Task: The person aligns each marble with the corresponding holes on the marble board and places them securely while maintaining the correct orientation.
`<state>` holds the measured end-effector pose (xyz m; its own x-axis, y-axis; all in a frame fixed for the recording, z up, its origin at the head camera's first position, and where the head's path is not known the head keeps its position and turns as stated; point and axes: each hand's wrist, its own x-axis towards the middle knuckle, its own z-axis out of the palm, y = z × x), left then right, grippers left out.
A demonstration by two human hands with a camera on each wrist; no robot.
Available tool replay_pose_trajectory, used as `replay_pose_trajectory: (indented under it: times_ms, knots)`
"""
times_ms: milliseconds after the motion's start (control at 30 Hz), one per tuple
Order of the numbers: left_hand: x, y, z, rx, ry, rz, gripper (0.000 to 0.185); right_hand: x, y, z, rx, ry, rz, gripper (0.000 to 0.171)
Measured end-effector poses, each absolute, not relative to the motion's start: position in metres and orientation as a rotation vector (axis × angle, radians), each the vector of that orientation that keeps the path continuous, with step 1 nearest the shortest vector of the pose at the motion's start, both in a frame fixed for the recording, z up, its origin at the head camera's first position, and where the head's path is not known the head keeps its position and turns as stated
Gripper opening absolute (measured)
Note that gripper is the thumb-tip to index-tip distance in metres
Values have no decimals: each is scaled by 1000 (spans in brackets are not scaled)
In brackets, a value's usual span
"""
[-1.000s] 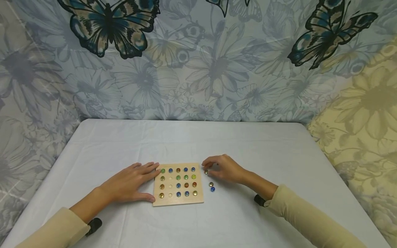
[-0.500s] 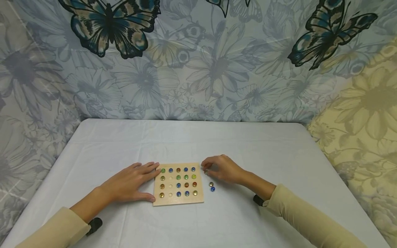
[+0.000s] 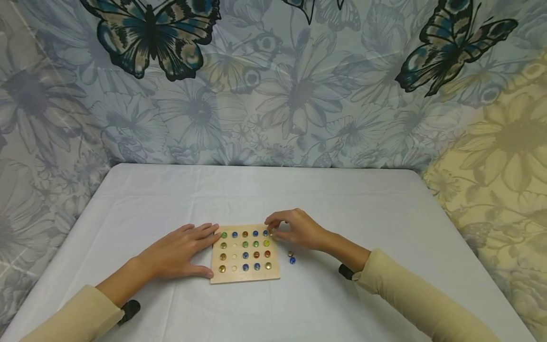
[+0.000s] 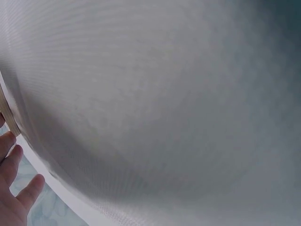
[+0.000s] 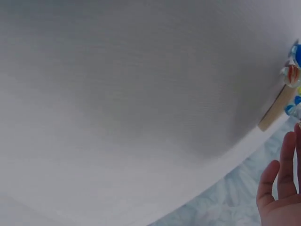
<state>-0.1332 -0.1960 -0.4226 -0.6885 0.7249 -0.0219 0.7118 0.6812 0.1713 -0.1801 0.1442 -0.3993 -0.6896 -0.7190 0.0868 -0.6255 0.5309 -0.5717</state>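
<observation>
A square wooden board (image 3: 245, 276) lies on the white tablecloth, with coloured marbles (image 3: 245, 244) set in a grid of holes. Three holes in its second column are empty. My left hand (image 3: 188, 249) lies flat on the cloth, with its straight fingers against the board's left edge. My right hand (image 3: 272, 229) hovers over the board's far right corner and pinches a small marble (image 3: 271, 233) between thumb and forefinger. In the right wrist view the board's corner (image 5: 275, 110) and a few marbles (image 5: 292, 73) show at the right edge. The left wrist view shows mostly cloth.
Two loose marbles, one golden (image 3: 290, 254) and one blue (image 3: 292, 260), lie on the cloth just right of the board. The white-covered table (image 3: 273, 190) is walled by flower-and-butterfly fabric at the back and both sides.
My right hand has lifted a marble from the cloth right of the board and moved it left, over the board's far right corner. The left hand has stayed still.
</observation>
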Motion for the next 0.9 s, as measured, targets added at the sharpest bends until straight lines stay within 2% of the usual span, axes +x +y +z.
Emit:
replay_pose_trajectory:
  times_ms: [900]
  knots:
    - [-134, -196, -422, 1213, 2794, 227, 97, -179, 86, -398, -1188, 2464, -902, 29]
